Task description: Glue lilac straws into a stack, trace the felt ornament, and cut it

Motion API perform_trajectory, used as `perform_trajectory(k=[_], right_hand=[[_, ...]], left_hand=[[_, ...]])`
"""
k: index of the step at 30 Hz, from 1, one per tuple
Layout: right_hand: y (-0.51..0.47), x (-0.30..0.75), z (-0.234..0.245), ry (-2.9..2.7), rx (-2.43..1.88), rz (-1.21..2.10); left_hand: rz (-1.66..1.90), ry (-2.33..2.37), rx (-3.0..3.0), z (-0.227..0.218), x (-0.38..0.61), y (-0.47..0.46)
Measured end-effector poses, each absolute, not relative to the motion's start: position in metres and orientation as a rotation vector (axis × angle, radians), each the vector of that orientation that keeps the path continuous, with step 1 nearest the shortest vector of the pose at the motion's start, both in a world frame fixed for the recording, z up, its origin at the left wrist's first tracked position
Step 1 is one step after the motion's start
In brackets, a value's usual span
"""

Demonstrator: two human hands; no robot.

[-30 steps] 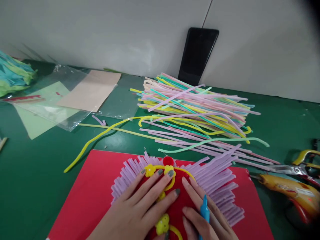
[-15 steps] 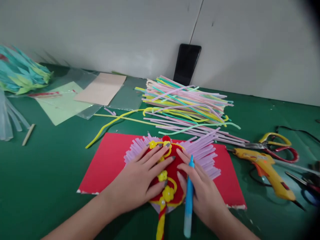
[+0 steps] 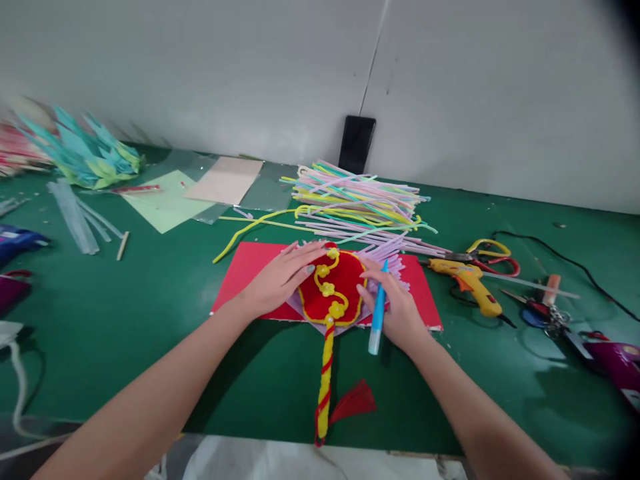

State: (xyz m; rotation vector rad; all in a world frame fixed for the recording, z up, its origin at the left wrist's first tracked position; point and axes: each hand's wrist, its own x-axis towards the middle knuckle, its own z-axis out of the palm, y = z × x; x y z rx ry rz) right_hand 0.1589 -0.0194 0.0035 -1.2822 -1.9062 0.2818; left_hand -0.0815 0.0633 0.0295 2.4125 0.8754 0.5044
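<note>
Fan craft (image 3: 345,280) on red card (image 3: 240,273) near the front edge of the table (image 3: 150,313), handle pointing at that edge, pressed between both hands: left hand (image 3: 277,283) flat, grip apart, on its left side; right hand (image 3: 400,313) opposite, grip clamped on blue pen (image 3: 378,308).

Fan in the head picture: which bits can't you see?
Head view only:
- Fan: purple fringe partly covered by left hand and right hand.
- Pen in right hand's grip: any writing too small.
- Blue thing, left edge: cut off, blurred.
- Purple thing, right edge: cut off.
</note>
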Motion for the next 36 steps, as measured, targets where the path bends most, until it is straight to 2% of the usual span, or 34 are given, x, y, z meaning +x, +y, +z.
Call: perform_trajectory(k=[5,9,18,25,30,36], right_hand=[[-0.019,0.167,0.003,-2.037,-1.212,0.516],[-0.020,0.165,0.005,-1.987,-1.216,0.496],[-0.017,0.171,0.007,-1.419,-1.378,0.461],[-0.018,0.173,0.010,-1.355,-1.456,0.475],[-0.009,0.174,0.025,-1.287,-1.477,0.386],[0.028,0.174,0.040,-1.265,-1.455,0.501]], left_hand=[[0.375,0.807,2.540,0.025,-0.081,0.063],[0.297,0.664,2.704,0.027,-0.074,0.052],[0.168,0.541,2.796,0.023,-0.066,0.043],[0.169,0.549,2.767,0.024,-0.067,0.044],[0.246,0.695,2.734,0.034,-0.060,0.041],[0.219,1.086,2.829,0.054,-0.016,0.024]])
